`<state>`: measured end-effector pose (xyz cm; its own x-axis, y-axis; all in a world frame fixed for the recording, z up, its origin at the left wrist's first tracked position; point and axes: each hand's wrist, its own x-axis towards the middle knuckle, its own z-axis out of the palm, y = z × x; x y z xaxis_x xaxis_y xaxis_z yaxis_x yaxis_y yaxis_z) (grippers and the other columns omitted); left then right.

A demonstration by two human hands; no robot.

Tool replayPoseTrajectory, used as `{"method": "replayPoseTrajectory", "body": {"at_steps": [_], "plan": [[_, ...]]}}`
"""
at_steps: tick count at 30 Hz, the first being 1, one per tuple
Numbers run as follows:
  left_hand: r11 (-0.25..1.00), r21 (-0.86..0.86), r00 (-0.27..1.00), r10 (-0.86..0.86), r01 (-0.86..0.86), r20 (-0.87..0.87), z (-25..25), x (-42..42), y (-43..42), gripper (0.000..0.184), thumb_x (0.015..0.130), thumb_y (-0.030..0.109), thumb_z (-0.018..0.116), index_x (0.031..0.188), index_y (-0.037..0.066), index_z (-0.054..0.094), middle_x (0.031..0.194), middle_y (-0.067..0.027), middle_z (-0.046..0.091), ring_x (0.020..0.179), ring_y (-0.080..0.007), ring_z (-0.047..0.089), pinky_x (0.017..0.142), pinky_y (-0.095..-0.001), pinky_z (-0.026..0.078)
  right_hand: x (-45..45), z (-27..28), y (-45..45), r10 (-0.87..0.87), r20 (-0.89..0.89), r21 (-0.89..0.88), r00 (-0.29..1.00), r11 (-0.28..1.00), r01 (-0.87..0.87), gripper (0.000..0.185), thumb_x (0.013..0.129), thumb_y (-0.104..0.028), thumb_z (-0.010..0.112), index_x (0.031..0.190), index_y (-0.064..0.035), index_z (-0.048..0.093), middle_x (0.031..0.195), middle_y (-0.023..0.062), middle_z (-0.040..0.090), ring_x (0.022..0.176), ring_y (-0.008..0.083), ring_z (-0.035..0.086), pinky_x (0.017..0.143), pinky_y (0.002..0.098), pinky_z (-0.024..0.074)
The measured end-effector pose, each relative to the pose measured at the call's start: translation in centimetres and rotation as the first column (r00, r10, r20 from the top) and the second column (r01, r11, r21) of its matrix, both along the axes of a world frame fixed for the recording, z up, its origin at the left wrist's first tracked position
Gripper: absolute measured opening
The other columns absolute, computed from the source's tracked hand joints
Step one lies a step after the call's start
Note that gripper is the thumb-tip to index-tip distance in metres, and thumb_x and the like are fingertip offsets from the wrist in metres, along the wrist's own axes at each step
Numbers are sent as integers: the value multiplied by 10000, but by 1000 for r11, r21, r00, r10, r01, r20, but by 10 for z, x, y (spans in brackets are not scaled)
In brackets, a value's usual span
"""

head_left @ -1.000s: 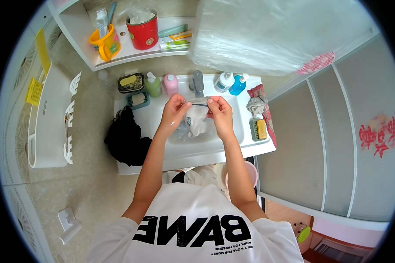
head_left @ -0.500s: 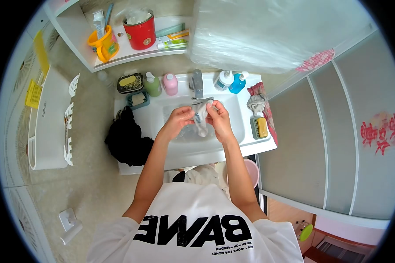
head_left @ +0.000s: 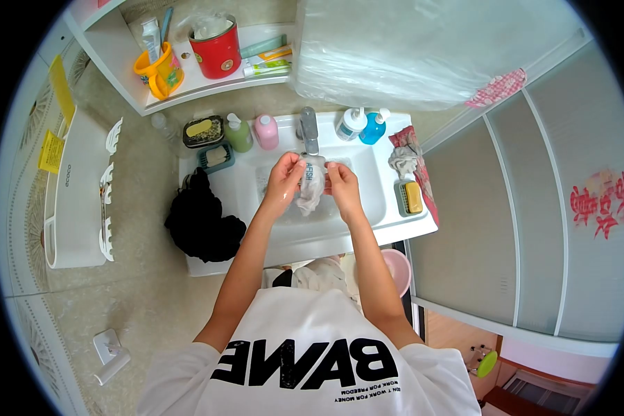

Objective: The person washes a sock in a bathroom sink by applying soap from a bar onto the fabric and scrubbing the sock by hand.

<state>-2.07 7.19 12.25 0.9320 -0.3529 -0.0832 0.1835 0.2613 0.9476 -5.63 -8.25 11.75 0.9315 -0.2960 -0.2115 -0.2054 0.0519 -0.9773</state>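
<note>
A wet, light grey sock with dark lettering hangs between my hands over the white sink. My left hand pinches its upper left edge. On the other side my right hand grips its upper right edge, fingers closed. The metal faucet stands just beyond the sock, whose top sits right under the spout. Whether water is running there I cannot make out. Some water shows in the basin below.
Black cloth is heaped on the left of the counter. Soap dishes and a green bottle, pink bottle, white bottle and blue bottle line the back. Yellow soap and a crumpled grey cloth lie at right.
The sock's top has opened wider and moved slightly left, under the spout. My right hand has lowered a little, and my left hand has turned more upright.
</note>
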Motion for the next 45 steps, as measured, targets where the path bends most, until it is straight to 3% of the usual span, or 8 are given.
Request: {"method": "replayPoseTrajectory", "body": {"at_steps": [4,11,20,27,32,37,41,45], "plan": [[972,218,954,19,-88,300,-16,-1,-3,119,880,127,607,950,49,551,1034,-26,522,828,-127,567,663,-278,492,-6,9,3,36,159,-256,987,967,6,333,888,-259,614,1104,-7,588,909,62,631,809,128,590,671,257,494],[855,508,776,-250,-104,579,-14,-21,-20,174,766,78,690,938,59,703,1326,-91,450,982,-226,596,697,-313,525,-4,13,1,42,-34,225,999,974,-34,295,864,-159,620,1097,12,559,908,70,612,778,130,593,623,260,480],[977,202,980,-109,75,166,-15,-19,-20,98,823,89,638,871,12,677,1073,-76,595,847,-164,608,629,-297,543,-13,16,-19,-107,-62,534,992,836,123,198,963,-238,479,1012,-85,593,863,-13,587,753,61,538,658,234,443],[915,-404,774,-255,-1,-579,-25,-8,-16,507,942,450,427,1114,-8,559,1033,-116,600,907,-237,595,889,-418,486,-28,29,-15,125,83,-6,989,992,-125,250,908,-151,512,1107,-37,613,1025,49,645,964,154,592,861,276,443],[658,-720,717,-391,-221,-577,-28,-21,-23,682,933,525,360,1292,-50,436,1277,-202,508,1151,-356,502,1049,-519,326,-55,23,32,496,356,-751,792,656,-73,291,871,-84,553,1149,-12,601,1127,142,631,1034,209,594,889,315,462],[383,-863,629,-592,-330,-503,-25,-18,-33,773,903,541,387,1403,-39,286,1432,-224,348,1332,-414,302,1118,-606,139,-64,-12,-9,-45,344,-172,938,979,110,219,878,-118,564,1063,-12,620,987,93,649,857,209,621,722,312,505],[420,-838,596,-590,-350,-544,-3,-24,-52,838,868,556,418,1448,-5,190,1502,-206,210,1386,-430,155,1128,-610,76,-57,-30,-62,-522,9,77,853,851,520,185,906,-156,562,1029,-27,613,901,29,622,742,133,568,664,281,482],[430,-860,625,-600,-275,-499,-10,-22,-65,841,876,565,408,1462,14,164,1519,-195,185,1398,-426,128,1123,-612,46,-53,-24,-88,-284,-407,542,868,690,480,103,898,-178,595,961,-97,596,816,-8,579,727,106,537,684,270,461]]}}
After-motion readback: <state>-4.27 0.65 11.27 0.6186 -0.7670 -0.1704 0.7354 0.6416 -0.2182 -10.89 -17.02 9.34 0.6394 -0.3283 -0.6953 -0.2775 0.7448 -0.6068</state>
